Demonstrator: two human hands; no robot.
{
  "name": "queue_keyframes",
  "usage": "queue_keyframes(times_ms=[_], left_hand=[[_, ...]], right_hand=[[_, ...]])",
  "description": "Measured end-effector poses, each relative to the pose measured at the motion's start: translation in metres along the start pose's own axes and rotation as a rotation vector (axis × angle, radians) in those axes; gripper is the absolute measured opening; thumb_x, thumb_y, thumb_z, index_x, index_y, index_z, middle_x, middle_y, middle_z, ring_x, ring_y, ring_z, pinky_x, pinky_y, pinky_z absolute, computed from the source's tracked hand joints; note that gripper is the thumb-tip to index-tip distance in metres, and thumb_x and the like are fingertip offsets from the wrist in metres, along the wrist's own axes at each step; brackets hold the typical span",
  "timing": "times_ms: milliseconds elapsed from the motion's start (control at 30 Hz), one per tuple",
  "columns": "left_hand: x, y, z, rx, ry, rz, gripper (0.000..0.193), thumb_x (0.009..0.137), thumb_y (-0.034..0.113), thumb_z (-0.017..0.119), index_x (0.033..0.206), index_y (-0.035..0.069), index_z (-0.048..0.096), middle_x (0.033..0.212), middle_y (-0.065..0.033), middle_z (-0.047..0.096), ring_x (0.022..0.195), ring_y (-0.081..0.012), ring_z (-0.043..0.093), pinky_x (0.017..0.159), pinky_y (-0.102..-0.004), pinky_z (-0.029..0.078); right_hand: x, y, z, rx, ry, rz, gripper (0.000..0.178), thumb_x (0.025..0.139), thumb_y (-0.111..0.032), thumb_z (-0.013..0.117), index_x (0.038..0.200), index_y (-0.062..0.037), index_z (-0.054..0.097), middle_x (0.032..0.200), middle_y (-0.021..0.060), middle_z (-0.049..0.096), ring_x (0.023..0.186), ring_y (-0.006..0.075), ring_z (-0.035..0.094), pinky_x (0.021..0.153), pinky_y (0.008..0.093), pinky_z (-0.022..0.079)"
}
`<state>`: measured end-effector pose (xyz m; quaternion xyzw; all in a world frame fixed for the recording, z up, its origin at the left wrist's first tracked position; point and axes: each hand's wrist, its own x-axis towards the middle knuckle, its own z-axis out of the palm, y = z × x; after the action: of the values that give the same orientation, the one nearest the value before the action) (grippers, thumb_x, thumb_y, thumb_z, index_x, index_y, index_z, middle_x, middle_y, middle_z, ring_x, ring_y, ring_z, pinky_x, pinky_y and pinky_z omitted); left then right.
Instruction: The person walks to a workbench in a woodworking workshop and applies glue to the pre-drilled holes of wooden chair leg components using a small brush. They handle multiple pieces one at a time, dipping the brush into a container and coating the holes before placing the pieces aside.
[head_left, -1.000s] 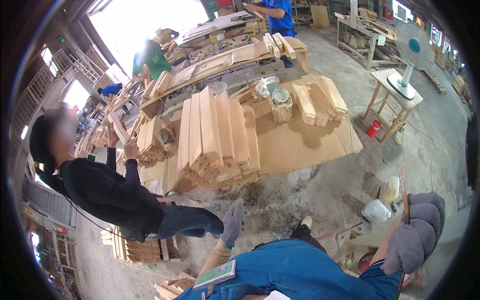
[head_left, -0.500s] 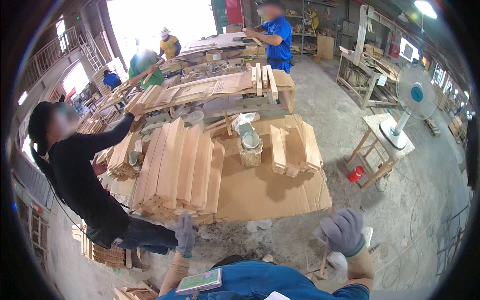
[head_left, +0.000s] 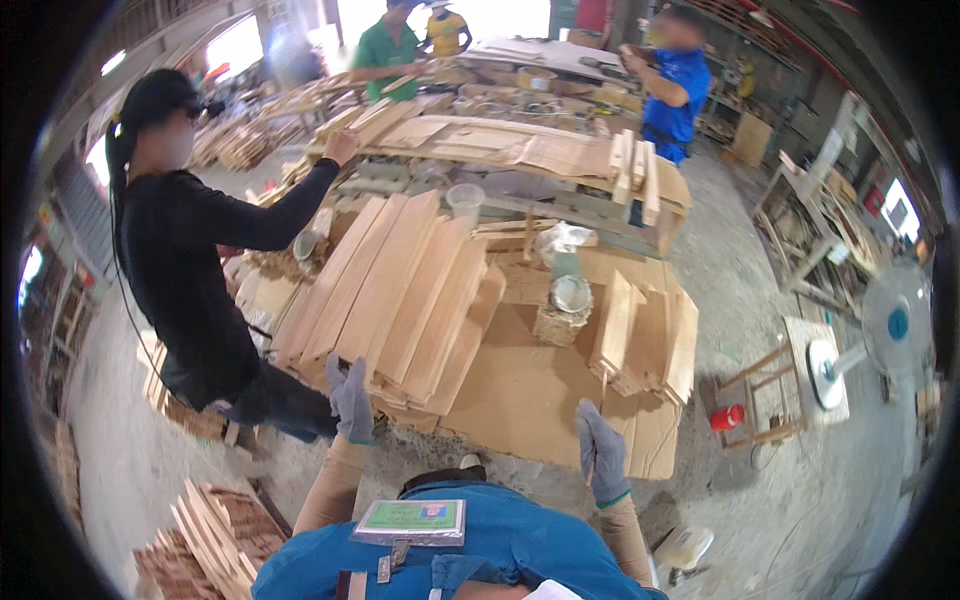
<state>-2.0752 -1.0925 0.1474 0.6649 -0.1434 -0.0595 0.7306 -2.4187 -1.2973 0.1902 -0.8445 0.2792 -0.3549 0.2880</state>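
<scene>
Gloved left hand [head_left: 351, 404] and right hand [head_left: 604, 454] forward, well apart

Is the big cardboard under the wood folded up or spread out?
Spread out: the brown cardboard shows a broad, flat stretch between the stacked wood pieces.

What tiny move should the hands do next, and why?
Maybe the left hand should settle on the near end of the big board stack. It looks right beside that end, though I can't tell if it touches. The right hand is busy holding a thin stick, so the left seems the better one to move.
</scene>
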Motion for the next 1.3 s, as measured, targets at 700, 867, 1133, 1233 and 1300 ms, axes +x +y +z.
queue_keyframes(times_ms=[700, 867, 1133, 1233, 1300], left_hand=[[0.002, 0.014, 0.073, -0.368, -0.250, -0.474, 0.032, 0.095, 0.026, 0.049, 0.109, -0.001, 0.058, 0.100, -0.0105, 0.060, 0.095, -0.0171, 0.056, 0.088, -0.0316, 0.045], [0.069, -0.001, 0.155, -1.032, -0.473, -0.768, 0.053, 0.090, 0.044, 0.052, 0.114, -0.004, 0.052, 0.102, -0.0165, 0.060, 0.094, -0.0266, 0.060, 0.088, -0.0423, 0.047], [0.039, -0.004, 0.232, -0.694, -0.552, -0.524, 0.039, 0.087, 0.029, 0.055, 0.112, 0.000, 0.049, 0.096, -0.0171, 0.061, 0.082, -0.0295, 0.064, 0.070, -0.0405, 0.056], [0.013, 0.002, 0.242, -0.400, -0.518, -0.200, 0.042, 0.078, 0.011, 0.068, 0.114, 0.000, 0.048, 0.104, -0.0112, 0.058, 0.094, -0.0200, 0.059, 0.080, -0.0339, 0.051], [-0.001, 0.000, 0.242, -0.150, -0.576, 0.068, 0.058, 0.071, 0.007, 0.076, 0.119, 0.001, 0.042, 0.106, -0.0087, 0.056, 0.096, -0.0139, 0.054, 0.081, -0.0292, 0.049]], right_hand=[[0.143, -0.048, 0.181, 0.836, -0.597, 0.513, 0.061, 0.081, -0.020, 0.068, 0.131, -0.0018, 0.038, 0.113, 0.0089, 0.054, 0.100, 0.0173, 0.054, 0.081, 0.0301, 0.049], [0.139, -0.027, 0.083, 1.076, -0.768, 0.762, 0.061, 0.080, -0.021, 0.062, 0.132, 0.0032, 0.040, 0.121, 0.0109, 0.053, 0.109, 0.0182, 0.052, 0.092, 0.0305, 0.044], [0.088, 0.084, 0.026, 0.749, -0.529, 0.576, 0.058, 0.083, -0.018, 0.066, 0.131, 0.0047, 0.042, 0.127, 0.0152, 0.052, 0.116, 0.0219, 0.051, 0.096, 0.0323, 0.042], [0.081, 0.101, 0.003, 0.703, -0.372, 0.651, 0.057, 0.084, -0.017, 0.067, 0.131, 0.0053, 0.041, 0.123, 0.0159, 0.055, 0.112, 0.0227, 0.054, 0.096, 0.0334, 0.043], [0.074, 0.108, -0.010, 0.724, -0.281, 0.637, 0.052, 0.089, -0.022, 0.061, 0.130, 0.0041, 0.042, 0.112, 0.0154, 0.060, 0.105, 0.0220, 0.058, 0.092, 0.0329, 0.047]])
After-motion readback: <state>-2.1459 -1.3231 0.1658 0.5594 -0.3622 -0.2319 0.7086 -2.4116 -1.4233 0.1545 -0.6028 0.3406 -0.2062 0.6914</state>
